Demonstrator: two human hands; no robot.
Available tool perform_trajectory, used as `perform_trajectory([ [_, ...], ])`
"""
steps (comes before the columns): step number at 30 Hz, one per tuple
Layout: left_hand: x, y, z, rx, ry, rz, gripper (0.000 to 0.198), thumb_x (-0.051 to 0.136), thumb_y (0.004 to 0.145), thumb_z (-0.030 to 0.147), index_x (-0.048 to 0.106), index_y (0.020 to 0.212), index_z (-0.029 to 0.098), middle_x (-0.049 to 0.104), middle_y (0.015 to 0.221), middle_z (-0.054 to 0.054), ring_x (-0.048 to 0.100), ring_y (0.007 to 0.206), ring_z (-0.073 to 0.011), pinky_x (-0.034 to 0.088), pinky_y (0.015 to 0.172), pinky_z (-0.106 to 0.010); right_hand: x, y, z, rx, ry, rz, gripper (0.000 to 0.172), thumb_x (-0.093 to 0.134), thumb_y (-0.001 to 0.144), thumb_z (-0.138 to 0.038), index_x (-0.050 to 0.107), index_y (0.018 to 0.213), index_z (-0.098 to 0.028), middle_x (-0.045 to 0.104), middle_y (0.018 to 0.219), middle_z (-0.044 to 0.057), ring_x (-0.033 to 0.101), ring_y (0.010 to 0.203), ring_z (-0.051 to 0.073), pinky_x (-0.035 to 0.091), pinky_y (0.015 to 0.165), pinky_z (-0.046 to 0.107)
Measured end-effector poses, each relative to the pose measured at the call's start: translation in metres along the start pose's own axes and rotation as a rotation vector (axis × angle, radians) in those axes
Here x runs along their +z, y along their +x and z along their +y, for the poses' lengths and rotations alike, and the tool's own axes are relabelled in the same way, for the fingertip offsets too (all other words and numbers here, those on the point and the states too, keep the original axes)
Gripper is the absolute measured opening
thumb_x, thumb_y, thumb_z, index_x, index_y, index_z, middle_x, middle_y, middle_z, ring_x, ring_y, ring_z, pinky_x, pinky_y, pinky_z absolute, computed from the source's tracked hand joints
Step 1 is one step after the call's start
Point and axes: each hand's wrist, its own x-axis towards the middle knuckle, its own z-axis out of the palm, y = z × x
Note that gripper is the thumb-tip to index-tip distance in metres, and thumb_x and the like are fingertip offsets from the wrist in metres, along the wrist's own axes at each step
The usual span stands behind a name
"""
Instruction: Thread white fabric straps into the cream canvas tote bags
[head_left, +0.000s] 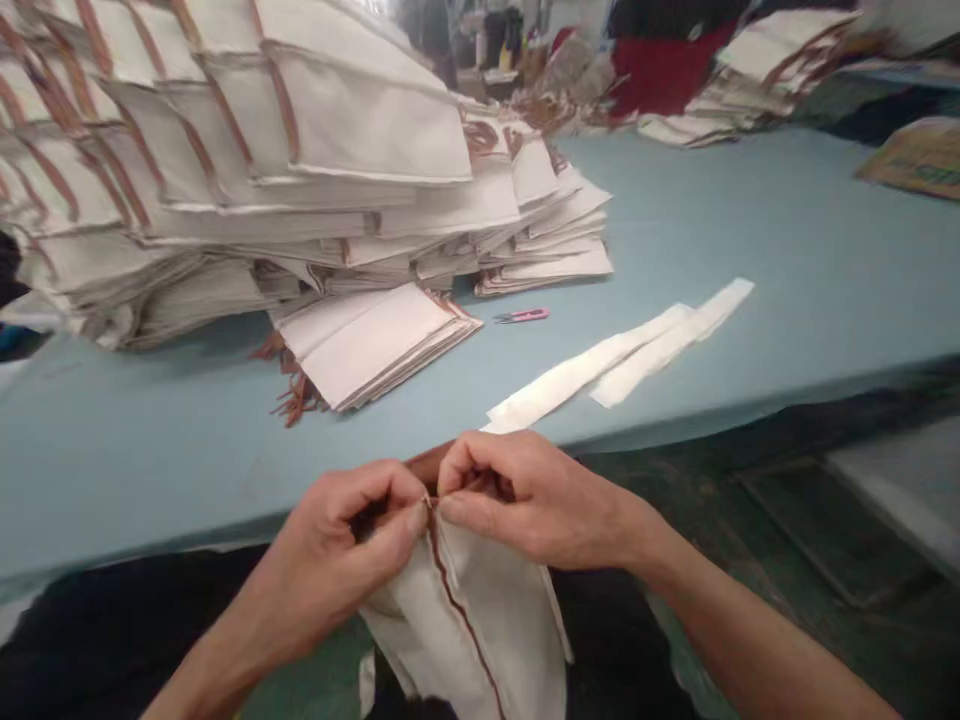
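You are holding a cream cloth piece (480, 620) by its top edge, with a brown cord (459, 605) running down its middle from the spot where your fingers meet. Your left hand (352, 540) is closed, thumb and forefinger pinching the cloth just at the top of that cord. Your right hand (525, 500) is closed in the same way, pinching the same edge from the other side, so the fingertips of both hands touch. The rest of the cloth hangs down loose between your forearms.

Take the pink thread clipper (523, 316) as your mark. It lies flat on the pale blue table (750, 230). The cloth piece is on your side of the clipper, off the table and in front of its near edge. Just right of the clipper lie two long white fabric strips (622, 360), side by side and slanting away from you. Just left of it sits a small pile of folded cream pieces (367, 345) with brown threads trailing from its near corner. Beyond the clipper and touching nothing of it is a low stack (555, 240). Left of that, leaning over, rises a tall heap of cream pieces with brown straps (225, 150). Far beyond the clipper, to the right, are a red cloth (660, 70), another stack (765, 70) and a cardboard box (915, 160).
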Motion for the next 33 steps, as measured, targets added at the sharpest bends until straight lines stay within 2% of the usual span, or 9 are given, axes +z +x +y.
perform_trajectory([
  [6,0.004,-0.001,-0.012,0.065,0.018,0.026,0.026,0.054,0.093,0.029,0.055,0.069,0.021,0.045,0.062,0.007,0.04,0.057,-0.0111,0.032,0.052,-0.022,0.0,0.002,0.002,-0.066,-0.138,0.053,0.005,0.072,0.087,-0.015,0.069,0.085,-0.016,0.068,0.076,-0.003,0.052,0.061,0.008,0.039,0.061,0.02],
  [11,0.002,0.001,-0.004,0.139,0.105,0.045,0.025,0.053,0.091,0.023,0.054,0.066,0.021,0.043,0.059,0.007,0.041,0.054,-0.0102,0.033,0.05,-0.021,-0.003,0.005,0.005,-0.081,-0.137,0.014,0.008,0.068,0.089,-0.012,0.069,0.083,-0.016,0.068,0.074,-0.003,0.054,0.059,0.008,0.039,0.059,0.02],
  [14,0.004,0.003,0.002,0.19,0.175,0.093,0.025,0.051,0.089,0.02,0.057,0.065,0.021,0.049,0.057,0.007,0.045,0.052,-0.0094,0.035,0.05,-0.019,-0.003,0.007,0.006,-0.077,-0.173,0.026,0.01,0.066,0.088,-0.01,0.067,0.08,-0.017,0.067,0.072,-0.003,0.055,0.06,0.009,0.038,0.059,0.02],
  [19,0.012,0.006,0.007,0.197,0.236,0.186,0.026,0.051,0.087,0.018,0.068,0.068,0.019,0.063,0.057,0.005,0.056,0.051,-0.0092,0.04,0.052,-0.018,0.009,0.01,0.01,-0.071,-0.346,0.17,0.01,0.063,0.081,-0.01,0.061,0.076,-0.018,0.065,0.071,-0.002,0.055,0.063,0.011,0.035,0.062,0.024],
  [22,0.016,0.009,0.007,0.207,0.217,0.258,0.025,0.052,0.086,0.018,0.068,0.066,0.018,0.063,0.056,0.005,0.056,0.049,-0.0091,0.04,0.051,-0.018,0.02,0.011,0.013,-0.042,-0.389,0.269,0.008,0.06,0.08,-0.014,0.056,0.075,-0.02,0.063,0.067,-0.002,0.054,0.064,0.014,0.034,0.063,0.027],
  [25,0.019,0.012,0.002,0.146,0.1,0.258,0.025,0.053,0.083,0.022,0.065,0.061,0.018,0.058,0.053,0.004,0.052,0.048,-0.0101,0.039,0.049,-0.019,0.026,0.011,0.013,0.009,-0.346,0.322,0.01,0.057,0.078,-0.016,0.05,0.072,-0.021,0.055,0.062,-0.004,0.048,0.06,0.013,0.03,0.06,0.027],
  [28,0.022,0.014,-0.009,0.031,-0.127,0.253,0.023,0.06,0.079,0.027,0.065,0.06,0.017,0.057,0.055,0.003,0.05,0.051,-0.0108,0.039,0.049,-0.018,0.028,0.011,0.011,0.05,-0.285,0.325,0.011,0.054,0.075,-0.016,0.045,0.071,-0.022,0.047,0.059,-0.006,0.041,0.056,0.012,0.026,0.058,0.027],
  [31,0.03,0.017,-0.024,-0.072,-0.515,0.209,0.019,0.07,0.077,0.029,0.067,0.063,0.017,0.058,0.056,0.003,0.046,0.051,-0.0092,0.038,0.049,-0.017,0.028,0.012,0.012,0.097,-0.231,0.31,0.01,0.052,0.075,-0.017,0.044,0.072,-0.023,0.046,0.06,-0.005,0.042,0.058,0.013,0.026,0.058,0.027],
  [33,0.036,0.02,-0.031,-0.148,-0.789,0.145,0.024,0.075,0.074,0.034,0.064,0.062,0.018,0.054,0.053,0.005,0.04,0.046,-0.0078,0.035,0.045,-0.016,0.029,0.011,0.016,0.105,-0.166,0.282,0.01,0.051,0.078,-0.018,0.043,0.074,-0.023,0.046,0.062,-0.006,0.043,0.059,0.014,0.028,0.057,0.027],
])
